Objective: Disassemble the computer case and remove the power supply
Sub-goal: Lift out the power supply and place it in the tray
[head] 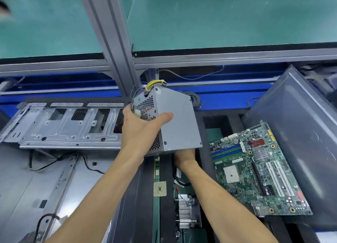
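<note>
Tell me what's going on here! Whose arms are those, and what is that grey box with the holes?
The picture comes from a camera worn on a person's head, looking down, so those arms are the person's own. Both hands hold the grey box, a power supply that feeds a computer electricity. The left hand grips its side with the holes; the right hand supports it underneath. Yellow wires stick out of its top. On the left lies the opened metal computer case. On the right, a green motherboard rests in a dark tray.
</note>
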Action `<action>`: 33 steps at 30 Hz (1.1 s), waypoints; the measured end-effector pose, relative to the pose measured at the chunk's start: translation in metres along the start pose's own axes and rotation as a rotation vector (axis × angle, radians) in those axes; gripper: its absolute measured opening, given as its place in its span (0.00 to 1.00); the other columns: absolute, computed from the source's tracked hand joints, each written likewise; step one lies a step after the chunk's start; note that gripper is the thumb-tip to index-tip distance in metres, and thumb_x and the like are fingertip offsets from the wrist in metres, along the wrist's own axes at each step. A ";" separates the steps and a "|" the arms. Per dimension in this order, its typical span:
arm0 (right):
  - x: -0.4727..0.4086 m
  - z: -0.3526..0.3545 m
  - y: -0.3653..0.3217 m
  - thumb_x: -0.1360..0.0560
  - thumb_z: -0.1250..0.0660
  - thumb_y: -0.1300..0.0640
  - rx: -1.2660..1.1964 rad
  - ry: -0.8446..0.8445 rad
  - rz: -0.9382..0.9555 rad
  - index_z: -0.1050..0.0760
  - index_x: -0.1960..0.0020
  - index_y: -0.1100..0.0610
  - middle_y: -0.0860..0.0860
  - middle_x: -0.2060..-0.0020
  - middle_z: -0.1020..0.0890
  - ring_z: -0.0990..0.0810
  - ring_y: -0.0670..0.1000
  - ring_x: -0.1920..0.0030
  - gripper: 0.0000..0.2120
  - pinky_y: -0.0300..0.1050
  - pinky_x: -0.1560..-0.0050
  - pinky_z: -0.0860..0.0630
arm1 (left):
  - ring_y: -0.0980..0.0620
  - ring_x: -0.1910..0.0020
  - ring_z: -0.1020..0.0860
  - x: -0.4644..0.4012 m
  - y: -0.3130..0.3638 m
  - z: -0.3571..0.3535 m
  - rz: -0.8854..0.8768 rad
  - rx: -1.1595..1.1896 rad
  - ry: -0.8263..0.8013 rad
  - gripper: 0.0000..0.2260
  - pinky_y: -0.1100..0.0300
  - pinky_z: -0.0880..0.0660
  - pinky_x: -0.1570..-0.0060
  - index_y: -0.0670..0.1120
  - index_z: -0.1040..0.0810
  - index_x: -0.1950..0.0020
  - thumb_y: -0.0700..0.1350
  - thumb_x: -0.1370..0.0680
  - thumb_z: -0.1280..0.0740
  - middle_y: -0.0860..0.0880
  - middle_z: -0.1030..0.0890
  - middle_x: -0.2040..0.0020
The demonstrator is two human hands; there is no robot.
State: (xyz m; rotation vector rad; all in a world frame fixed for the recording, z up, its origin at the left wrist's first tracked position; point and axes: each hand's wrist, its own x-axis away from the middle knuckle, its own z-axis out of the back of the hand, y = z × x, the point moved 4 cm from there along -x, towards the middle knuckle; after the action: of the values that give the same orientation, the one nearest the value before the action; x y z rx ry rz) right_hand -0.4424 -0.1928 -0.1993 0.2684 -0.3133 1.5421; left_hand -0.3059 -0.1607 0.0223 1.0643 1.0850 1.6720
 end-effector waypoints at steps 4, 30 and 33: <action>0.016 -0.009 0.004 0.20 0.40 0.59 -0.117 -0.217 -0.029 0.45 0.19 0.53 0.56 0.21 0.43 0.48 0.66 0.22 0.31 0.60 0.27 0.39 | 0.50 0.42 0.21 -0.004 0.000 -0.002 0.028 0.046 -0.001 0.54 0.46 0.23 0.40 0.52 0.38 0.27 0.62 0.49 0.20 0.53 0.21 0.40; 0.157 -0.009 0.003 0.14 0.52 0.54 -0.539 -0.220 -0.172 0.29 0.28 0.59 0.63 0.32 0.28 0.31 0.64 0.30 0.21 0.55 0.30 0.34 | 0.43 0.37 0.26 0.017 -0.024 -0.025 0.016 -0.268 -0.148 0.54 0.43 0.28 0.36 0.47 0.42 0.26 0.65 0.45 0.23 0.47 0.27 0.33; 0.161 0.025 0.018 0.16 0.46 0.58 -0.585 -0.017 -0.209 0.22 0.43 0.66 0.62 0.43 0.19 0.22 0.62 0.40 0.17 0.49 0.45 0.27 | 0.40 0.34 0.27 0.008 -0.026 -0.030 -0.033 -0.391 -0.149 0.53 0.41 0.29 0.35 0.45 0.43 0.24 0.64 0.40 0.22 0.45 0.31 0.28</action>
State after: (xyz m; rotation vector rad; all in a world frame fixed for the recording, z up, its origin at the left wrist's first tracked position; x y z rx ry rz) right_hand -0.4602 -0.0515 -0.1177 -0.1432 -0.7081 1.1834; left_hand -0.3316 -0.1526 -0.0088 0.8925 0.6418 1.6625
